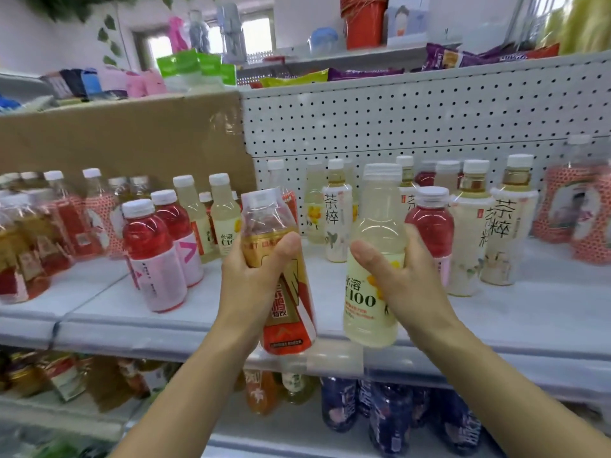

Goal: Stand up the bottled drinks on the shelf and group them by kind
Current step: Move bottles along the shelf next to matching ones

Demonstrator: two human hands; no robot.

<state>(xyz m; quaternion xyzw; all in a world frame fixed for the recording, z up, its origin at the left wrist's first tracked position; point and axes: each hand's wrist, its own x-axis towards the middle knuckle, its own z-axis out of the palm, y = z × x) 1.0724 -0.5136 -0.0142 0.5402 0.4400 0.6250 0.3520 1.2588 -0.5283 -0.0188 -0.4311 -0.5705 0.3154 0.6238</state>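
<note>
At frame centre, the left hand [251,276] curls round a gold-and-red bottle [284,312] (tilted), the right hand [406,279] round a pale yellow bottle [373,292]. The 2 are held off the shelf [198,305], probably for regrouping by kind.

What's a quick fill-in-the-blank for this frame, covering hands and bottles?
The C100 bottle is in the ____ hand.
The left hand grips ____ gold bottle.
The red drinks on the shelf have ____ caps.
Missing words: right; one; white.
</note>
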